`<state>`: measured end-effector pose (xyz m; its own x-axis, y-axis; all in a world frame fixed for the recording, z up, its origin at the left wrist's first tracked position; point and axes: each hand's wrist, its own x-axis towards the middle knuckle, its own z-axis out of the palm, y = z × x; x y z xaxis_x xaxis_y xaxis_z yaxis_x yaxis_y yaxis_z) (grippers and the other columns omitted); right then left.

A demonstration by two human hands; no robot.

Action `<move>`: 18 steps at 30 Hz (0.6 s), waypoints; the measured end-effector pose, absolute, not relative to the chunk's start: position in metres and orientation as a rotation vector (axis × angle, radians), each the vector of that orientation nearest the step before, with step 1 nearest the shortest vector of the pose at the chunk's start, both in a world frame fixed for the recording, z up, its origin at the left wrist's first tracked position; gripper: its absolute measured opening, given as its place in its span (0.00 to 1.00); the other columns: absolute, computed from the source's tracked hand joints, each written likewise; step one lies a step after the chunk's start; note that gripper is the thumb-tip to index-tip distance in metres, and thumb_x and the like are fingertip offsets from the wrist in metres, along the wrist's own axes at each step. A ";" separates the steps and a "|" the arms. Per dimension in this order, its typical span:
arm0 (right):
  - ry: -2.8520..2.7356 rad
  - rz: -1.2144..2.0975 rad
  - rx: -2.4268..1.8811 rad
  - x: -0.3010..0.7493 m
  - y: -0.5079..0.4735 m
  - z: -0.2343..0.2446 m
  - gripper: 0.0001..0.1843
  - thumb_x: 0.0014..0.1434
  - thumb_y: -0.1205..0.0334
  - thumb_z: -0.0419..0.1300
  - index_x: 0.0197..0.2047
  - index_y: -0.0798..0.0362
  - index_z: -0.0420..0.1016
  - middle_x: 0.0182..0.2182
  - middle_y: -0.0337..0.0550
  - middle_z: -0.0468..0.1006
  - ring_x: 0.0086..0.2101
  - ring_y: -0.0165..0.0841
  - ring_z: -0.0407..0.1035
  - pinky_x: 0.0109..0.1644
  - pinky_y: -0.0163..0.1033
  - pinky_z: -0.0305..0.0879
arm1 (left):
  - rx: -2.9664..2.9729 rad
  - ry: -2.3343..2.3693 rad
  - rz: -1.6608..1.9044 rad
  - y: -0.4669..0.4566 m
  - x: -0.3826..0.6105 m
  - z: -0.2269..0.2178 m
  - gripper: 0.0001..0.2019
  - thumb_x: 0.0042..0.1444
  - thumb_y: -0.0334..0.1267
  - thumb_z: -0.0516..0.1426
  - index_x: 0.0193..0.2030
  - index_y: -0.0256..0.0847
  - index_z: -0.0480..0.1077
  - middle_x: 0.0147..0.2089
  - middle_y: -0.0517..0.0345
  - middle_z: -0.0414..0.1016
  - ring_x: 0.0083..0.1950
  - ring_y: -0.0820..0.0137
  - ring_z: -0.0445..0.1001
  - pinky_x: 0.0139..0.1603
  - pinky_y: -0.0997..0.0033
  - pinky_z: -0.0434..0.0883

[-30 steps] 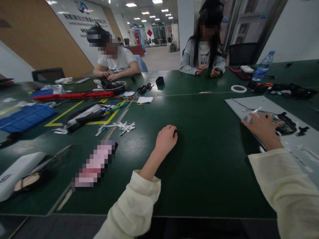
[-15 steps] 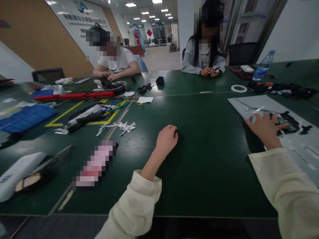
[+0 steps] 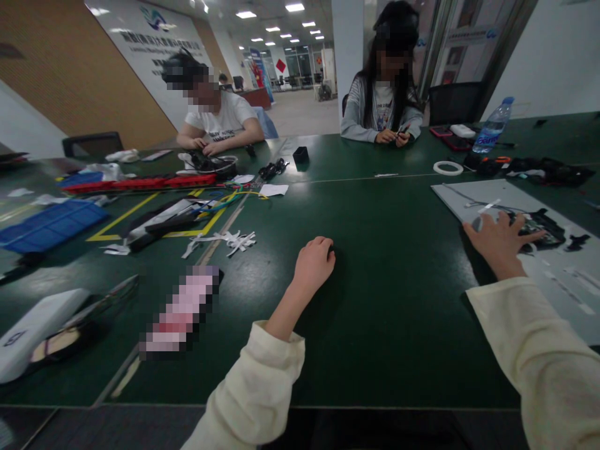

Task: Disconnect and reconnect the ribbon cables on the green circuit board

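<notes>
My left hand [image 3: 313, 262] rests on the green table [image 3: 384, 300] near its middle, curled into a loose fist; a small dark thing shows at the fingertips, too hidden to name. My right hand [image 3: 497, 240] lies with fingers spread on the grey board [image 3: 557, 275] at the right, touching a black part [image 3: 539, 226] and thin wires there. Both arms wear cream sleeves.
Two people sit across the table, working with their hands. White paper strips [image 3: 229, 239], a pink item [image 3: 180, 310], a tape ring [image 3: 448, 167], a water bottle [image 3: 492, 127], a blue tray [image 3: 49, 224] and red strips [image 3: 140, 183] lie around.
My right hand has slid slightly right along the grey board toward the black part. My left hand has stayed put.
</notes>
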<state>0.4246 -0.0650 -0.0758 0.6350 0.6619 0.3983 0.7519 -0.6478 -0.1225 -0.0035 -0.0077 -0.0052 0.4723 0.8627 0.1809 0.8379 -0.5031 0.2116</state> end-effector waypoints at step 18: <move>-0.669 -0.224 -2.376 0.463 -0.080 -0.061 0.29 0.58 0.42 0.46 0.58 0.48 0.62 0.63 0.62 0.38 0.60 0.60 0.40 0.51 0.71 0.47 | 2.652 1.516 0.367 -0.008 -0.002 -0.002 0.12 0.61 0.35 0.49 0.50 0.39 0.67 0.52 0.50 0.70 0.50 0.63 0.70 0.51 0.63 0.68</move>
